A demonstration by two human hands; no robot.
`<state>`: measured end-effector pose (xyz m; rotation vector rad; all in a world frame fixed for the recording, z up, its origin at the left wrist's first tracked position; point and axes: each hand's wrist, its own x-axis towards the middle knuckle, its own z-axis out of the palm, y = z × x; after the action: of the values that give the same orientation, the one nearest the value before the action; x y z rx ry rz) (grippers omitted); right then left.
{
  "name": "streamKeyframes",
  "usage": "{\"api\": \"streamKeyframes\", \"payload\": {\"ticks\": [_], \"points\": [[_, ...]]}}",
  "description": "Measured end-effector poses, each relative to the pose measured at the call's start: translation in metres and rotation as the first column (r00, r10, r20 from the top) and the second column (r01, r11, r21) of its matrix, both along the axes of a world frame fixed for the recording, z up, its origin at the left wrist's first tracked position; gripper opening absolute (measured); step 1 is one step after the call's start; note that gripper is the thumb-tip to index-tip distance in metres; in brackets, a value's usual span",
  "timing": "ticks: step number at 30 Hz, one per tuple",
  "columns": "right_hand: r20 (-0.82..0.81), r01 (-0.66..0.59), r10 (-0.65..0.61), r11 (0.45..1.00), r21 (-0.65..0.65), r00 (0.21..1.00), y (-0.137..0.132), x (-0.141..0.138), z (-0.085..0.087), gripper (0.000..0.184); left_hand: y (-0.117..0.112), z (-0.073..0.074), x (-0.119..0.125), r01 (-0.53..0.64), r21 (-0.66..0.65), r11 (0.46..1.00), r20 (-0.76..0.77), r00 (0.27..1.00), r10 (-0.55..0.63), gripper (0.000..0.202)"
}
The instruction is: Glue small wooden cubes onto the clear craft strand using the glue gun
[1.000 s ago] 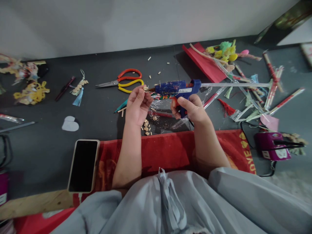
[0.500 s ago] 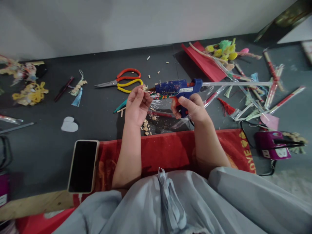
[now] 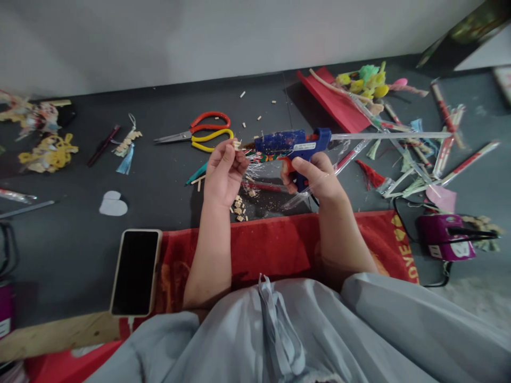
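Observation:
My right hand [image 3: 313,173] is closed around the grip of a blue hot glue gun [image 3: 281,142], its fingers at the orange trigger. A long clear glue stick [image 3: 387,136] juts from the gun's back end. Between the thumb and fingers of my left hand [image 3: 225,167] is a small cluster of pale wooden pieces [image 3: 237,144]. The nozzle points left, right beside that cluster; I cannot tell whether they touch. Below the hands lie several loose pale wooden bits [image 3: 239,208] on the dark table.
Scissors [image 3: 199,132] with red and yellow handles lie beyond my left hand. A phone [image 3: 136,272] rests at the near left, by a red towel [image 3: 275,247]. Wrapped sticks, a red tassel [image 3: 369,174] and red paper [image 3: 335,98] are on the right, near a purple box [image 3: 445,236].
Both hands keep almost the same position. The glue stick's far end reaches slightly further right; otherwise the view has barely shifted.

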<state>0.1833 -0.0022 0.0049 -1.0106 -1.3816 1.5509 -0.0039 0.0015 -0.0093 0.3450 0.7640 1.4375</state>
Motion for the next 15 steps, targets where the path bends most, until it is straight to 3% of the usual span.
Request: {"api": "streamKeyframes", "payload": {"ticks": [6, 15], "points": [[-0.042, -0.006, 0.007, 1.000, 0.014, 0.999, -0.0002, 0.0003, 0.0008, 0.036, 0.0000, 0.0016, 0.0008, -0.003, -0.030, 1.000, -0.039, 0.999, 0.002, 0.003], [0.031, -0.009, 0.008, 1.000, 0.023, 0.999, 0.0019, 0.0053, -0.0004, 0.036, 0.0011, -0.0016, 0.0001, 0.008, 0.015, 1.000, 0.002, 1.000, -0.008, 0.009]]}}
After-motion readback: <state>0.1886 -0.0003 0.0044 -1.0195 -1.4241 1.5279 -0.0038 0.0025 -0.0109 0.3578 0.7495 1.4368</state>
